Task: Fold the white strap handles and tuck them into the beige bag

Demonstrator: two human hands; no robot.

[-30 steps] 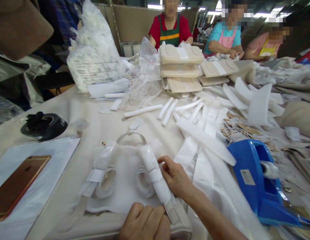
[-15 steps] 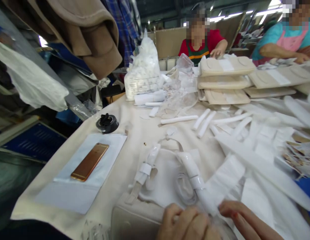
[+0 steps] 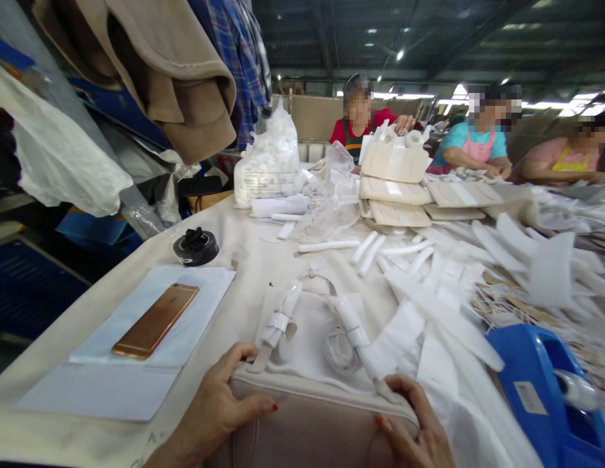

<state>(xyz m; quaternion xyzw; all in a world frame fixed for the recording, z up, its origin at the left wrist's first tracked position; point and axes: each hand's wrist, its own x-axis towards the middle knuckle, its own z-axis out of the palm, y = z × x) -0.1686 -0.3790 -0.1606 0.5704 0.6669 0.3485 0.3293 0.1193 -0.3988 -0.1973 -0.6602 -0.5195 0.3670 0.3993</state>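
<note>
A beige handbag (image 3: 312,416) stands at the front edge of the table, its lower part cut off by the frame. My left hand (image 3: 224,403) grips its upper left corner, thumb on the near face and fingers over the top. On the upper right corner, my right hand (image 3: 414,422) holds it the same way. The bag's strap (image 3: 290,302), wrapped in white padding and clear plastic, stretches away over the table behind it. A coiled strap in clear plastic (image 3: 340,349) lies between the wrapped lengths.
On the left, a gold phone (image 3: 156,322) rests on paper sheets (image 3: 102,390), near a black tape roll (image 3: 196,247). White foam pieces (image 3: 439,318) cover the right side beside a blue plastic container (image 3: 551,396). Stacked beige bags (image 3: 395,188) stand before several co-workers.
My hands have moved apart, from close together at the bag's right side to one on each upper corner. The camera view has tilted up and swung right, bringing the blue container into fuller view.
</note>
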